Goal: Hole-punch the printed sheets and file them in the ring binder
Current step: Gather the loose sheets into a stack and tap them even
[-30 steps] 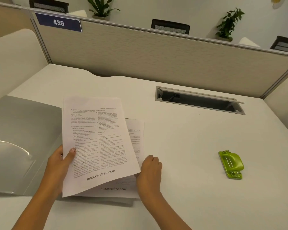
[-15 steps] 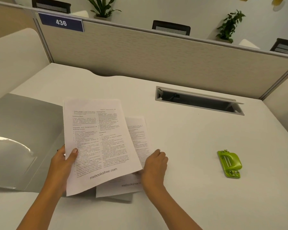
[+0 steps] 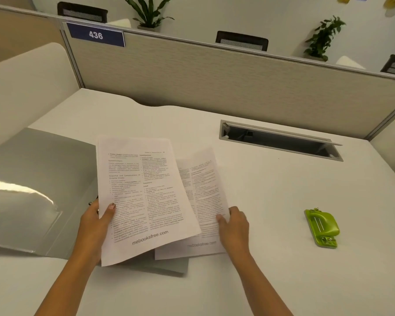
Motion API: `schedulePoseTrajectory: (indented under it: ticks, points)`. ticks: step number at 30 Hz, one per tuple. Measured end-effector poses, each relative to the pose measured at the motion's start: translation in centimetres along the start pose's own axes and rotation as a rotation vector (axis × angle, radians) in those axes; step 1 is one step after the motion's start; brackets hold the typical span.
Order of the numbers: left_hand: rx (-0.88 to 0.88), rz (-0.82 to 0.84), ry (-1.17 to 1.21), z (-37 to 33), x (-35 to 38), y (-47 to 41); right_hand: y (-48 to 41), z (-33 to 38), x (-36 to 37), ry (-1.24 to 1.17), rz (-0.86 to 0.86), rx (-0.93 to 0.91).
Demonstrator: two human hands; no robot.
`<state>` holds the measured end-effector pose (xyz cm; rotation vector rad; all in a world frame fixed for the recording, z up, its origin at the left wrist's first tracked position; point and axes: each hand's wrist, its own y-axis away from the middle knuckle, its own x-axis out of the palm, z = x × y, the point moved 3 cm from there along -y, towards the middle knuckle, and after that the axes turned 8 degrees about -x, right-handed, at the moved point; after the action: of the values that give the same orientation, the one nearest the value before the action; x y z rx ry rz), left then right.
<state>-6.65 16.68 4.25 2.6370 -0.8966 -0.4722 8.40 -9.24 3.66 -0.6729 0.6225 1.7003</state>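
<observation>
My left hand (image 3: 94, 226) grips the left edge of a printed sheet (image 3: 144, 197) and holds it tilted above the desk. My right hand (image 3: 234, 226) pinches the right edge of a second printed sheet (image 3: 203, 197), which is lifted and partly tucked under the first. Beneath and to the left lies the open grey ring binder (image 3: 32, 179) with a glossy inner pocket; its rings are mostly hidden by the paper. A small green hole punch (image 3: 323, 226) sits on the white desk (image 3: 271, 270), well to the right of my right hand.
A recessed cable slot (image 3: 280, 140) with a raised flap opens in the desk behind the sheets. A beige partition (image 3: 214, 83) closes the back edge, with curved side screens left and right. Plants and chair backs show beyond it.
My right hand has lifted the lower sheet and swung it to the right, out from under the top sheet. The left hand keeps the top sheet almost where it was.
</observation>
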Motion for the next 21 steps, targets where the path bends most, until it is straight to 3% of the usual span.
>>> schedulePoseTrajectory:
  ticks: [6,15,18,21]
  points:
    - [0.025,0.015,0.018,0.0,0.4,-0.4,-0.1,0.0,-5.4,0.065,-0.296,-0.173]
    - [0.105,0.019,-0.031,-0.4,2.3,-0.6,2.6,8.8,-13.3,0.131,-0.535,-0.570]
    - [0.122,0.047,-0.010,-0.9,3.2,-0.2,3.0,10.0,-14.2,0.051,-0.564,-0.610]
    - [0.122,0.090,0.032,-1.4,4.1,0.3,2.4,10.0,-12.8,-0.080,-0.445,-0.544]
